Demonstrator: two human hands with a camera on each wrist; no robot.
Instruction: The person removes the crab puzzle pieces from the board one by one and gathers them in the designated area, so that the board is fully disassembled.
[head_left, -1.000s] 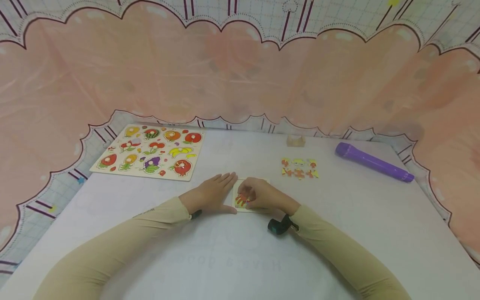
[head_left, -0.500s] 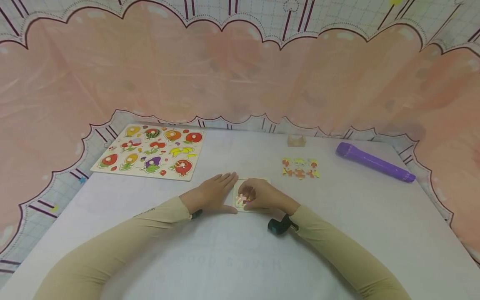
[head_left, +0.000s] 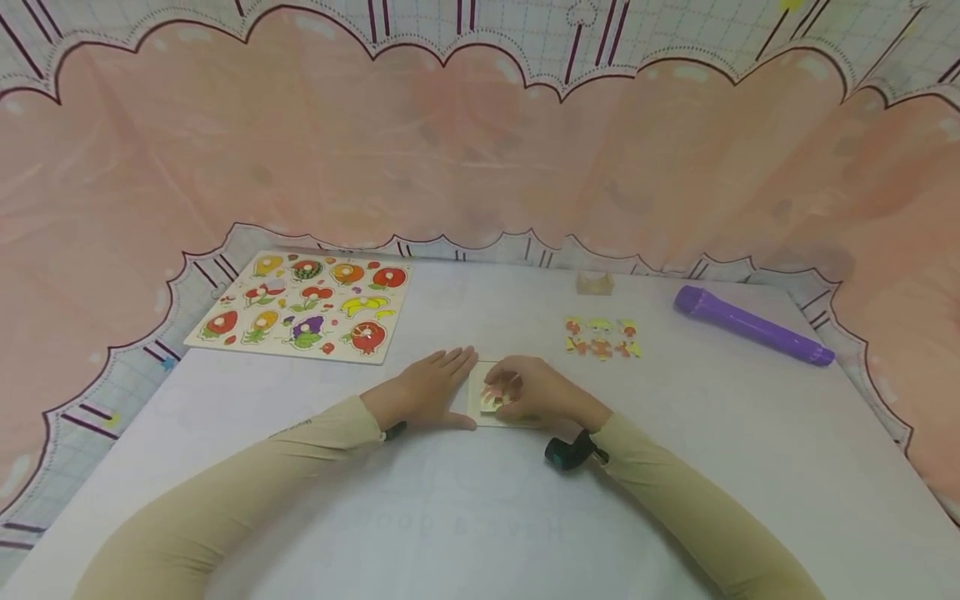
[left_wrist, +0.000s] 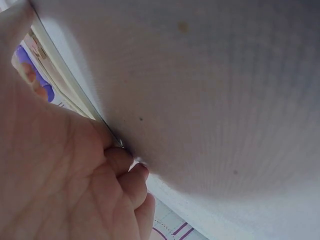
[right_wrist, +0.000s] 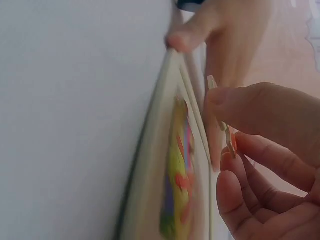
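A small pale puzzle tray (head_left: 475,402) lies on the white table in front of me. My left hand (head_left: 422,390) rests along its left side with straight fingers and the thumb spread at the near corner. In the left wrist view the fingers (left_wrist: 132,185) meet the tray's edge. My right hand (head_left: 546,392) is over the tray and pinches a jigsaw piece (right_wrist: 230,142) between thumb and fingertips. The piece stands tilted, clear of the tray in the right wrist view. A colourful printed picture (right_wrist: 179,180) shows inside the tray's frame, partly hidden by my right hand in the head view.
Several loose jigsaw pieces (head_left: 602,347) lie in rows at back right. Behind them is a small translucent box (head_left: 595,284). A purple toy microphone (head_left: 753,327) lies further right. A fruit peg puzzle board (head_left: 300,308) lies at back left. A patterned curtain (head_left: 480,158) hangs behind.
My right hand has shifted slightly right with the jigsaw piece, which is tilted up and shows a paler, shinier face. The left hand stays in place against the tray.
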